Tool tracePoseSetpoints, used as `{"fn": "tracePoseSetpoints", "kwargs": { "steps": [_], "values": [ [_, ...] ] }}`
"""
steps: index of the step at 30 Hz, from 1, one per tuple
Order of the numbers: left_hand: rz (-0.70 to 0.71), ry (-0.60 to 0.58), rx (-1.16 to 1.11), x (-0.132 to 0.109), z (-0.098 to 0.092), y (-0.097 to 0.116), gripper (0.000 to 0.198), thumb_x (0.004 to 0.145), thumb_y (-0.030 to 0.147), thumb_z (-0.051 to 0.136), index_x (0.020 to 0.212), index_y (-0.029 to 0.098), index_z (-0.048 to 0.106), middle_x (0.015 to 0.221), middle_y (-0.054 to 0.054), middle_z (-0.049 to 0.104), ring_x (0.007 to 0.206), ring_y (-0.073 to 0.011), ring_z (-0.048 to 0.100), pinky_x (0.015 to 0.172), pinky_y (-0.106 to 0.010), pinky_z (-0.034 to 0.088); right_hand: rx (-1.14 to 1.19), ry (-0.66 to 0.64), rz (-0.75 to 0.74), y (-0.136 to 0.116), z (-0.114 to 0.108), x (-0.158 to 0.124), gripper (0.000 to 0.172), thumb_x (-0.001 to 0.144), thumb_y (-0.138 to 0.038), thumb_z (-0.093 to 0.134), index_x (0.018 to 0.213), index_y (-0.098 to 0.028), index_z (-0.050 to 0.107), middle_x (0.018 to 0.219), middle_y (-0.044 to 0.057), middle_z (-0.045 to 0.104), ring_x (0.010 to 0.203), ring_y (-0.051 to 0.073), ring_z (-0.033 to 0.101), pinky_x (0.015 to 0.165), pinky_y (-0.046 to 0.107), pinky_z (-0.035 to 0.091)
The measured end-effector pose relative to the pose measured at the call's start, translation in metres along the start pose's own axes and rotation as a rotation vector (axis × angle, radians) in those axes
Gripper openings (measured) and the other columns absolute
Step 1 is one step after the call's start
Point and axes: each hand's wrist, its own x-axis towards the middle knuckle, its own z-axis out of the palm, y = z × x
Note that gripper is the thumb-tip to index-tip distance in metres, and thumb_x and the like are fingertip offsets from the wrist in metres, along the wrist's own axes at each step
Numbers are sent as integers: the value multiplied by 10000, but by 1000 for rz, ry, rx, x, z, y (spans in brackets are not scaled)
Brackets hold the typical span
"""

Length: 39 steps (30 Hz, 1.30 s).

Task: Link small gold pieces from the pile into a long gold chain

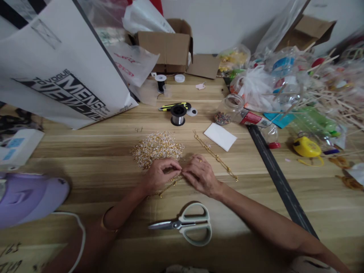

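Note:
My left hand (162,173) pinches at the end of a thin gold chain (168,188), which trails down to the left on the wooden table. Close against it, my right hand (200,175) has thumb and fingers pressed together at the same spot; the tiny part between the fingertips is hidden. Just beyond my left hand lies a heap of small gold and silver clasps or rings (159,147). A second gold chain (215,155) with beads stretches out to the right of my right hand. Scissors with pale handles (196,223) lie nearer to me, blades pointing left.
Behind the heap stand a wire spool (178,115) and a yellow-black cutter (174,106). A folded white paper (220,136) and a jar of beads (227,110) are right of them. A white bag (68,72) and purple iron (31,199) flank the left; a yellow tape measure (306,147) lies right.

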Motion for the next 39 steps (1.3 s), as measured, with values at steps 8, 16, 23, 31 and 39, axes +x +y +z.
{"fn": "tracePoseSetpoints", "kwargs": {
  "steps": [8,16,23,31,39],
  "values": [
    [-53,14,-32,0,1,-1,40,721,147,652,755,128,662,742,-35,683,682,-117,638,668,-214,521,19,10,15,0,0,-1,56,889,-190,529,888,-188,585,784,25,663,729,144,577,917,399,407],
    [-40,7,-25,-1,1,-2,52,732,155,647,778,136,662,760,-34,692,698,-119,647,687,-221,535,55,25,23,0,0,0,37,884,-198,543,901,-194,576,774,18,662,718,141,581,915,388,412],
    [-40,12,-36,-1,2,-5,62,732,159,651,789,135,662,776,-36,691,715,-119,651,709,-225,540,56,18,20,-1,-1,1,43,888,-188,530,902,-189,571,781,27,653,735,148,576,897,390,415],
    [-60,33,-42,0,1,-5,69,716,164,658,775,131,666,749,-40,688,693,-123,646,692,-229,544,40,39,16,-2,-2,2,39,880,-176,512,885,-192,548,754,21,632,711,150,551,870,379,419],
    [-70,62,-71,1,1,-3,62,704,167,663,752,128,669,745,-41,688,699,-122,647,717,-233,546,23,50,15,-4,-4,3,38,872,-160,508,876,-192,528,730,17,616,699,149,548,889,385,416]
  ]
}}
